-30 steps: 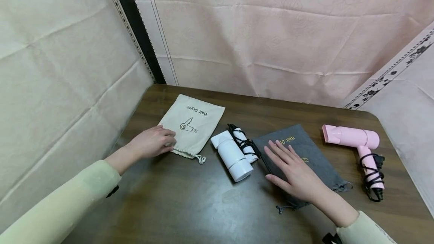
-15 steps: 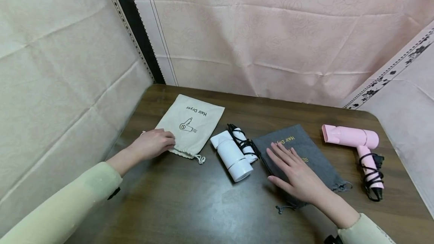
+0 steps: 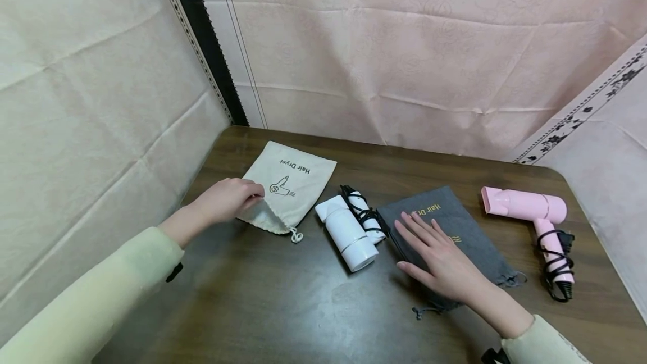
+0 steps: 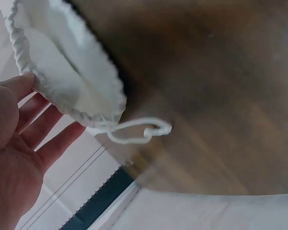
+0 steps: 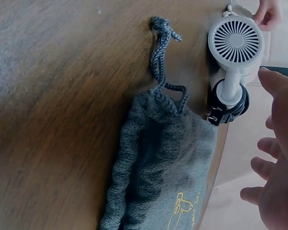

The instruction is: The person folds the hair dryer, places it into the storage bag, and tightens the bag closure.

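My left hand [image 3: 227,202] pinches the upper edge of the mouth of a cream drawstring bag [image 3: 290,176] printed "Hair Dryer". In the left wrist view the bag's gathered mouth [image 4: 41,91] gapes, held between thumb and fingers, and a white cord loop [image 4: 134,132] hangs from its corner. My right hand [image 3: 442,257] is spread flat, palm down, over a dark grey drawstring bag [image 3: 467,237] with gold print. In the right wrist view the fingers are straight, above the grey bag [image 5: 182,167]. Between the bags lies a white hair dryer [image 3: 346,235], its black cord wound round the folded handle.
A pink hair dryer [image 3: 523,204] with its black cord wrapped round the handle lies at the right of the brown wooden table [image 3: 283,302]. Pale cloth [image 3: 404,60] hangs behind the table and along both sides.
My left hand has lifted the near edge of the cream bag's mouth up and away, so its inside now shows. The right hand and both hair dryers have stayed nearly in place.
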Motion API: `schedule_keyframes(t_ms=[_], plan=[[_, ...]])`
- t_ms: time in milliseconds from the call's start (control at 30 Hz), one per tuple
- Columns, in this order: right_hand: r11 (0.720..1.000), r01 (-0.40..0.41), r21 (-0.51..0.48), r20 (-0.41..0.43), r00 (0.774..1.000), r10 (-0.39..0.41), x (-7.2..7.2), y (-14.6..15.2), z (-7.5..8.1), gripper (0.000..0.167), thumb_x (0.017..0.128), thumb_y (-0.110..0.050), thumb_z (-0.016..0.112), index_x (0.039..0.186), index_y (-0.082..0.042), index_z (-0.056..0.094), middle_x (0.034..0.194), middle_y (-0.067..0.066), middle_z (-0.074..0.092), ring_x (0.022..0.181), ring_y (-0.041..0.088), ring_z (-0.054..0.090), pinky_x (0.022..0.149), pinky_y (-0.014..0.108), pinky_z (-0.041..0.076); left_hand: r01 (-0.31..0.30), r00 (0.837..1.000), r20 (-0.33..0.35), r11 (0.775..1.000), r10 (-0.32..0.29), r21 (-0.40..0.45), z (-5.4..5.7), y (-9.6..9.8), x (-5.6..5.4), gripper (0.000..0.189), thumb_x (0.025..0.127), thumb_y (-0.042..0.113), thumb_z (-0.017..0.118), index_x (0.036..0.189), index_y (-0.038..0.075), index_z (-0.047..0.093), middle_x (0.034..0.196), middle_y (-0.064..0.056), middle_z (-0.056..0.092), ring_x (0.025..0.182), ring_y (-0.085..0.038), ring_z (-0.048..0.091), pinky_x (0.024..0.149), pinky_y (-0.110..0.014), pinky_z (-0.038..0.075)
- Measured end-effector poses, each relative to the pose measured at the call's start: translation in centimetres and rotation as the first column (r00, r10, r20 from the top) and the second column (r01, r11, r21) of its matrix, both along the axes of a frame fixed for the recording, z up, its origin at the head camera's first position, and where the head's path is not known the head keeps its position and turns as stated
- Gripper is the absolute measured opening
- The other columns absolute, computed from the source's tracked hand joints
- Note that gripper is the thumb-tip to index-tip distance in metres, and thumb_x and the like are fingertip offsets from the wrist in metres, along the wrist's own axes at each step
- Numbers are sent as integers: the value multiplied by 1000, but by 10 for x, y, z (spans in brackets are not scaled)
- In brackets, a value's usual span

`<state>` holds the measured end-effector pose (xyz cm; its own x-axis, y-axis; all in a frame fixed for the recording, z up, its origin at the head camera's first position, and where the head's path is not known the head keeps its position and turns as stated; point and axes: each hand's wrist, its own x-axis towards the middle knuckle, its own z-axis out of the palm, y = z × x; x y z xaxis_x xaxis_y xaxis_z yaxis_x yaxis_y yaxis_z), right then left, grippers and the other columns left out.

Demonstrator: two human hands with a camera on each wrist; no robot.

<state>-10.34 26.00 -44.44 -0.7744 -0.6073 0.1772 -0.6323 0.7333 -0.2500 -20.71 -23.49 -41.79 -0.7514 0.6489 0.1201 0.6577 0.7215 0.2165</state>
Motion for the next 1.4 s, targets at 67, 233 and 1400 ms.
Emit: schedule_keyframes(t_ms=[67, 233, 1400], plan=[[1000, -2, -2, 2, 1000, 2, -1, -1, 1, 81, 102, -40, 73, 168, -15, 35, 174, 11, 32, 159, 40, 31, 124, 67, 27, -14, 1000, 16, 1000, 14, 21, 5, 0, -3, 12, 102, 7, 72, 92, 13, 70, 80, 7, 63, 67, -8, 53, 65, -34, 50], [1000, -3, -9, 15, 1000, 3, -4, -2, 2, 80, 102, -41, 73, 168, -15, 36, 174, 11, 32, 158, 41, 32, 124, 67, 27, -59, 997, 46, 995, 55, 84, 18, -2, -9, 10, 104, 7, 69, 95, 10, 71, 79, 4, 65, 65, -9, 52, 67, -35, 50], [999, 21, -24, 119, 993, -18, -12, -5, 6, 79, 105, -44, 68, 169, -15, 33, 175, 11, 29, 161, 38, 28, 128, 64, 21, -571, 802, 122, 690, 585, 446, 61, -10, -2, 22, 108, 15, 57, 109, -2, 71, 100, -23, 77, 65, -25, 74, 60, -31, 62]])
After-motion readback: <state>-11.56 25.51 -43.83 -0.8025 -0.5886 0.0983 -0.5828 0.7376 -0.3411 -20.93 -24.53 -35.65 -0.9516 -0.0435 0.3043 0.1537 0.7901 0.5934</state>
